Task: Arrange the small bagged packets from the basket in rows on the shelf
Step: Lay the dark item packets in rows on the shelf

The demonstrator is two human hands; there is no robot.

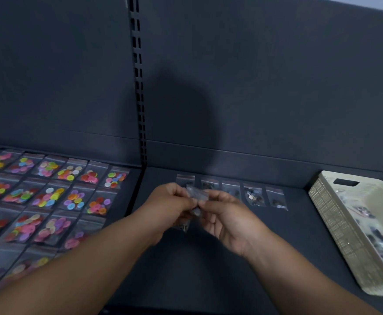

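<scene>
My left hand (171,204) and my right hand (225,215) meet above the dark shelf (208,269), both pinching a small clear packet (196,194) of dark pieces; more packets seem to hang below my left hand. Behind my hands, a row of several similar dark-filled packets (254,196) lies near the shelf's back wall, partly hidden by my fingers. A cream perforated basket (336,223) stands at the right, holding more clear packets.
On the left shelf section, several rows of clear packets with colourful buttons (49,196) lie flat. A slotted upright post (139,87) divides the two sections. The dark back panel rises behind.
</scene>
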